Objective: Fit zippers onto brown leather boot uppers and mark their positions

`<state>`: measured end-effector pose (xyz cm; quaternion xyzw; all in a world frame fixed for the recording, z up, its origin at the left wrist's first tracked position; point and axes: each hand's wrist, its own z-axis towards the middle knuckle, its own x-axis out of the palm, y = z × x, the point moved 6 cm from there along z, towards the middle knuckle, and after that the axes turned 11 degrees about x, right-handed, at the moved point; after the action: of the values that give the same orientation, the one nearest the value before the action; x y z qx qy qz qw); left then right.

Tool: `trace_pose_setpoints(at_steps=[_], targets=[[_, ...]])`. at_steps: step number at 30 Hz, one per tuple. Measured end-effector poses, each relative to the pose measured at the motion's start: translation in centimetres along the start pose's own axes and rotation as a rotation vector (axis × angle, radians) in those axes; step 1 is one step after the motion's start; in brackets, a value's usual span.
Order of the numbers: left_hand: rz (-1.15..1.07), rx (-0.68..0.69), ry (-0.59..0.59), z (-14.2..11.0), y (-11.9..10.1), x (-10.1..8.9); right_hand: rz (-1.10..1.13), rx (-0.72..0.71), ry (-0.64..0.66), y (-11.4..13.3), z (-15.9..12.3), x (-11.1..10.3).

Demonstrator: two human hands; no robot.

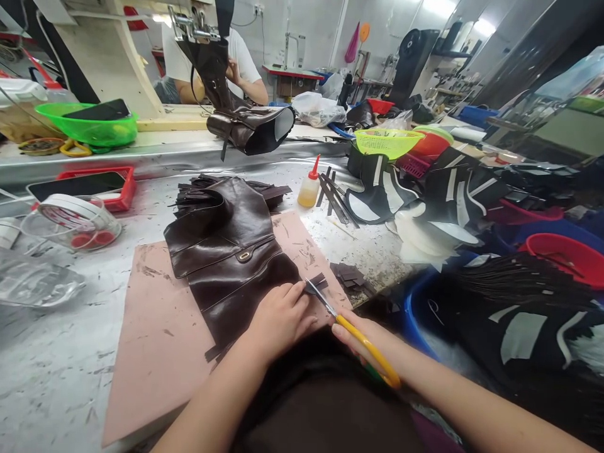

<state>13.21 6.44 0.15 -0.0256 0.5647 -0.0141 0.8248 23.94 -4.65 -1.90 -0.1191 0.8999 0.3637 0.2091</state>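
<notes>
Leather boot upper (240, 251) is touched at one edge by the left hand (280, 318) (grip can't be made out tbh), yellow-handled scissors (363, 341) are clamped in the right hand (370, 328). Upper's laid over a pink board (155, 340) on the cluttered counter (51, 371).

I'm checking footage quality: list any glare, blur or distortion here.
Head view throughout: ceiling lights glare white; brown leather piece shows shiny highlights; white sheets look smeared; red bowl at right looks stretched, perhaps lens distortion; scissors are fairly clear.
</notes>
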Motion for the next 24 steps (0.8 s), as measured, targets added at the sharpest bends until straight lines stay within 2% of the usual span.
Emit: trace_pose_setpoints(at_steps=[4, 7, 9, 12, 15, 17, 18, 20, 22, 24], targets=[[0.015, -0.003, 0.024, 0.1, -0.1, 0.0, 0.025, -0.056, -0.049, 0.8, -0.3, -0.1], [0.043, 0.001, 0.029, 0.2, -0.1, -0.1, 0.102, -0.002, -0.078, 0.3, -0.5, 0.0], [0.056, 0.005, 0.02, 0.2, -0.1, -0.1, 0.142, 0.042, -0.107, -0.4, -0.6, -0.8], [0.077, 0.008, 0.007, 0.2, -0.1, -0.2, 0.032, 0.131, -0.293, -1.9, -0.1, -4.8], [0.103, 0.016, 0.003, 0.3, -0.1, -0.3, -0.386, 0.235, -0.648, -3.2, 0.7, -11.4], [0.115, 0.011, 0.007, 0.4, -0.1, -0.4, -0.56, 0.255, -0.792, -3.5, 1.6, -14.9], [0.118, 0.006, 0.01, 0.4, -0.1, -0.5, -0.595, 0.234, -0.829, -3.4, 2.3, -16.0], [0.119, -0.004, 0.025, 0.5, -0.1, -0.5, -0.612, 0.12, -0.845, -2.3, 3.9, -16.6], [0.113, -0.009, 0.052, 0.6, -0.2, -0.5, -0.64, -0.069, -0.802, -0.2, 5.8, -15.5], [0.1, -0.015, 0.078, 0.6, -0.2, -0.4, -0.664, -0.286, -0.669, 2.2, 7.8, -13.3]])
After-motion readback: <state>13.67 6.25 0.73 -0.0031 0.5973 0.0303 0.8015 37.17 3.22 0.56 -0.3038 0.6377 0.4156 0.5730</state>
